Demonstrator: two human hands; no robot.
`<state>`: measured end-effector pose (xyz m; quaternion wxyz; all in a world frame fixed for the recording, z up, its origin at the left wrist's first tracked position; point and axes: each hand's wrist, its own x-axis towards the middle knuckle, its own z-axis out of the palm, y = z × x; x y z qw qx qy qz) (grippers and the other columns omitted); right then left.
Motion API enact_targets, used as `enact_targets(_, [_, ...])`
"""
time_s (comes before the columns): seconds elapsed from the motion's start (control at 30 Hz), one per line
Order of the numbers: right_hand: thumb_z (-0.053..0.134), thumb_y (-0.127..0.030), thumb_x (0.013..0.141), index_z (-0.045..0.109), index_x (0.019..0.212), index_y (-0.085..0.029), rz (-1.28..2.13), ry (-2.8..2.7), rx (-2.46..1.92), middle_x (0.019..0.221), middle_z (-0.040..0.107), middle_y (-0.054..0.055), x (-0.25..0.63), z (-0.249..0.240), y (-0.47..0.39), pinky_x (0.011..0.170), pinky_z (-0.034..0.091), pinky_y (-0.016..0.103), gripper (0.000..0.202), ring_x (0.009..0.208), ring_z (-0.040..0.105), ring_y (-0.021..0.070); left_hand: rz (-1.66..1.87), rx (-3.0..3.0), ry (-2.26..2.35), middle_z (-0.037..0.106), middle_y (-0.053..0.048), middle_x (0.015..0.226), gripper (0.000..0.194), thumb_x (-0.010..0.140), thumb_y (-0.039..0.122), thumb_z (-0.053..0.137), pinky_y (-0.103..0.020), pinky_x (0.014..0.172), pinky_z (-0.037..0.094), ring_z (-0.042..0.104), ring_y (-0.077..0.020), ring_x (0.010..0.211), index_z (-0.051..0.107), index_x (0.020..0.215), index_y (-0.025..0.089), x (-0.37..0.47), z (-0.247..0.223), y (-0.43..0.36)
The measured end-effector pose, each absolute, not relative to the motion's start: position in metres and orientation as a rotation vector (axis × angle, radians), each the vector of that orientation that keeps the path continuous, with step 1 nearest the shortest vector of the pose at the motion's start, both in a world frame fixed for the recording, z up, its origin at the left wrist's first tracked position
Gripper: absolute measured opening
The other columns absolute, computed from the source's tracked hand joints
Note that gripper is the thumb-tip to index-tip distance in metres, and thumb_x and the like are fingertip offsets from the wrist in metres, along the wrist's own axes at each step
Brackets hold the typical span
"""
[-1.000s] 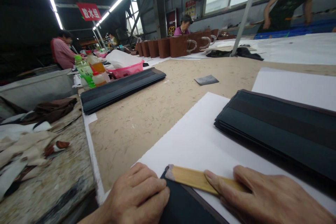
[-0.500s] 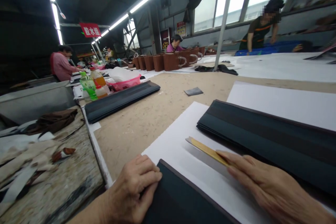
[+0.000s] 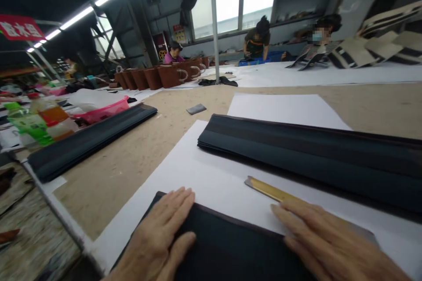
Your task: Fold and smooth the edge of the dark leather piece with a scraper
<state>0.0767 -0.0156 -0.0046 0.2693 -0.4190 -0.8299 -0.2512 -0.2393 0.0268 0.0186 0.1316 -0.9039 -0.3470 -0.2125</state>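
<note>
My left hand (image 3: 161,237) lies flat, fingers stretched, on the left end of a dark fabric piece with a brown edge (image 3: 231,250) at the near edge of the table. My right hand (image 3: 323,241) rests at that piece's right end, fingers laid over a flat yellow stick (image 3: 268,190) that lies on a white paper sheet (image 3: 204,175). The stick's cut tip points left, past my fingertips. Just beyond it lies a long stack of dark folded pieces (image 3: 313,153).
A second dark stack (image 3: 89,140) lies at the left, with drink bottles (image 3: 29,123) and a pink basin (image 3: 102,112) behind it. A small grey scrap (image 3: 196,109), brown bags (image 3: 158,77) and a metal pole (image 3: 214,26) stand farther back. Other people (image 3: 257,41) work at the far tables.
The view has swung to the right. My left hand has opened flat on the dark piece. The yellow stick has come down onto the paper under my right fingers.
</note>
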Motion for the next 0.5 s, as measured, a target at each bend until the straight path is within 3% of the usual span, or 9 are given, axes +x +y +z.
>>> enact_targets(0.07, [0.036, -0.016, 0.092, 0.057, 0.119, -0.012, -0.634, -2.248, -1.146, 0.116, 0.062, 0.011, 0.053, 0.000, -0.022, 0.085, 0.054, 0.029, 0.035, 0.105, 0.060, 0.0205, -0.519, -2.673, -0.791, 0.049, -0.013, 0.132, 0.049, 0.098, 0.036, 0.034, -0.035, 0.099, 0.048, 0.047, -0.0239, 0.124, 0.037, 0.136, 0.006, -0.214, 0.014, 0.021])
enact_targets(0.23, [0.034, -0.009, 0.088, 0.060, 0.116, -0.007, -0.477, -2.232, -1.231, 0.111, 0.064, 0.015, 0.030, -0.006, -0.025, 0.083, 0.055, 0.032, 0.038, 0.101, 0.062, 0.0224, -0.453, -2.634, -0.599, 0.049, -0.020, 0.129, 0.066, 0.098, 0.046, 0.030, -0.039, 0.091, 0.053, 0.048, -0.0291, 0.121, 0.018, 0.141, -0.003, -0.186, -0.003, 0.019])
enact_targets(0.4, [0.040, -0.009, 0.088, 0.062, 0.111, -0.009, -0.403, -2.203, -1.145, 0.105, 0.065, 0.013, 0.035, -0.021, -0.024, 0.082, 0.055, 0.036, 0.032, 0.097, 0.061, 0.0235, -0.344, -2.529, -0.468, 0.052, -0.018, 0.127, 0.075, 0.094, 0.058, 0.014, -0.036, 0.089, 0.051, 0.051, -0.0279, 0.119, 0.042, 0.130, -0.002, -0.190, -0.006, 0.024])
enact_targets(0.5, [0.041, -0.007, 0.088, 0.062, 0.110, -0.007, -0.363, -2.179, -1.126, 0.104, 0.065, 0.013, 0.034, -0.025, -0.023, 0.082, 0.055, 0.034, 0.030, 0.096, 0.058, 0.0226, -0.353, -2.503, -0.454, 0.056, -0.016, 0.123, 0.073, 0.095, 0.059, 0.016, -0.034, 0.087, 0.051, 0.055, -0.0267, 0.114, 0.051, 0.122, 0.001, -0.189, 0.000, 0.025])
